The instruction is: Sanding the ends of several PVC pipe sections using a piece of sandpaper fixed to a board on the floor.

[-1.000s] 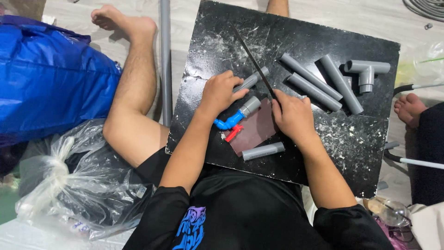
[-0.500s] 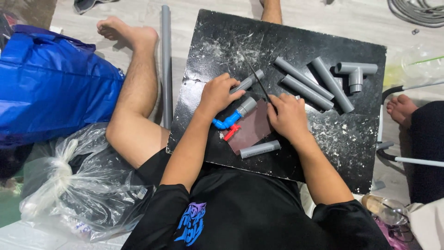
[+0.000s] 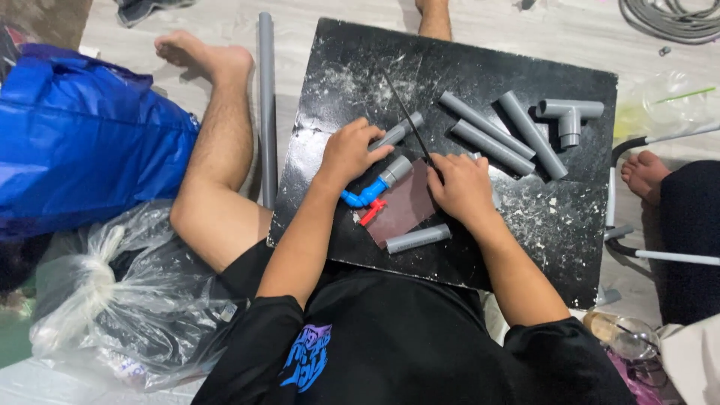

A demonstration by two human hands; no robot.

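Landmark: the black board [image 3: 525,225], the surface resting across the person's lap, dusted with white filings.

Left of the board, a long grey pipe [image 3: 265,105] lies on the floor along its edge, beside a bare leg; further left, a blue bag [image 3: 82,142] and a clear plastic bag [image 3: 112,300].

On the board's left half, the left hand [image 3: 349,154] is curled closed over a short grey pipe piece [image 3: 399,131], pinning it down; just below it lies a blue elbow fitting with a red handle [image 3: 367,196], partly on a brown sheet [image 3: 401,210]; a loose grey stub [image 3: 418,238] lies at the sheet's lower edge.

At the board's centre, the right hand [image 3: 461,187] is closed on the near end of a thin dark blade [image 3: 409,120], which crosses the pinned pipe piece close to the left fingers.

Risks, as judged: the blade could skid off the round pipe towards the left fingers; the board, unsecured on the lap, could tip; the pipe could roll under pressure.

On the board's right half, three grey pipe lengths [image 3: 487,135] and a tee fitting [image 3: 570,120] lie loose; another person's foot [image 3: 645,172] is beyond the right edge.

Against the earlier frame: both hands keep the same grips; the parts appear unmoved; only the view has drifted slightly.
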